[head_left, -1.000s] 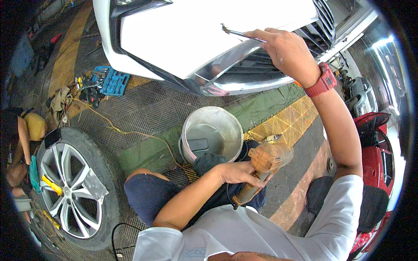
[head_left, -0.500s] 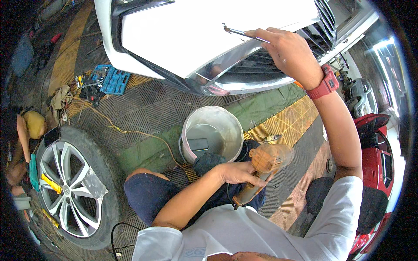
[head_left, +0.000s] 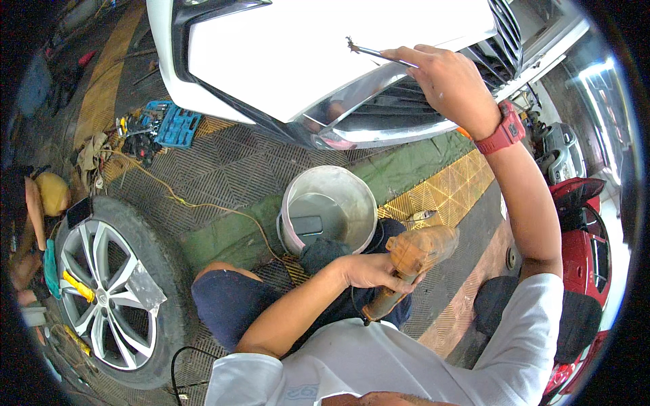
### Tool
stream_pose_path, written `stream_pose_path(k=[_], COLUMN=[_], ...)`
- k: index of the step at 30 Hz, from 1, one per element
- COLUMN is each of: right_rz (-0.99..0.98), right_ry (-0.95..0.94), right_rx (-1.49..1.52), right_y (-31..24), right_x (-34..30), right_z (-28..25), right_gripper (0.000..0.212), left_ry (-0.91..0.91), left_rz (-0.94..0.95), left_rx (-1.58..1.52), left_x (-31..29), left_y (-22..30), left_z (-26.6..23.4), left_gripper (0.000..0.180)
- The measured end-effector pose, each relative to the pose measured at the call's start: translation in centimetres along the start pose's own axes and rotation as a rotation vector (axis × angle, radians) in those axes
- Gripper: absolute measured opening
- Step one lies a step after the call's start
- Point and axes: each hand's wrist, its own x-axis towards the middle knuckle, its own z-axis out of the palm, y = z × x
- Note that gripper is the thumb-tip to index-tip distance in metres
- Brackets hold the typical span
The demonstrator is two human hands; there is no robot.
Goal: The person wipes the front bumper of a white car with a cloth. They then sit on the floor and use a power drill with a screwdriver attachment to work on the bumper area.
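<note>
Garage floor here is dark ribbed rubber matting (head_left: 223, 169) with yellow grid tiles (head_left: 450, 193) and a green tarp strip (head_left: 223, 237) running under the nose of a white car bumper panel with a chrome grille strip (head_left: 305, 61). A round grey plastic bucket (head_left: 330, 210) sits on the floor right in front of the person's knees, something dark lying in the bottom. Off to the left there's a loose car wheel with silver alloy spokes (head_left: 108, 291) lying flat, and further up a blue plastic socket tray (head_left: 177, 127) with tools scattered round it. A red vehicle (head_left: 582, 250) sits at the right edge.

The right hand (head_left: 450, 84) is up at the bumper, fingers pinched around a thin metal rod tool (head_left: 376, 52) whose tip touches the white panel. The left hand (head_left: 369, 271) is down by the lap, wrapped around the grip of a worn orange power drill (head_left: 409, 260), just beside the bucket.

Compared with a second ago, basically nothing's moved: rod tip on the same spot of the panel, drill in the same low position, bucket and wheel where they were.
</note>
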Motion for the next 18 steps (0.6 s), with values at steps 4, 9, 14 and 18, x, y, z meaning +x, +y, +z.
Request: stream_pose_path(k=[4,9,14,18], right_rz=[-0.001,-0.016,-0.013,0.024], right_ry=[-0.003,0.022,0.025,-0.017], right_rx=[-0.007,0.012,0.013,-0.011], right_y=[-0.2,0.1,0.3,0.4], right_x=[0.1,-0.4,-0.2,0.1], right_z=[-0.3,-0.2,0.0,0.2], right_gripper=[0.04,0.039,0.039,0.039], left_ry=[-0.013,-0.004,0.013,-0.015], left_rz=[0.015,0.025,0.025,0.003], left_rx=[-0.074,-0.008,-0.003,-0.044], left_x=[0.1,0.0,0.1,0.0], left_y=[-0.1,-0.1,-0.2,-0.1], left_z=[-0.1,-0.3,-0.2,0.1], left_gripper=[0.034,0.036,0.034,0.034])
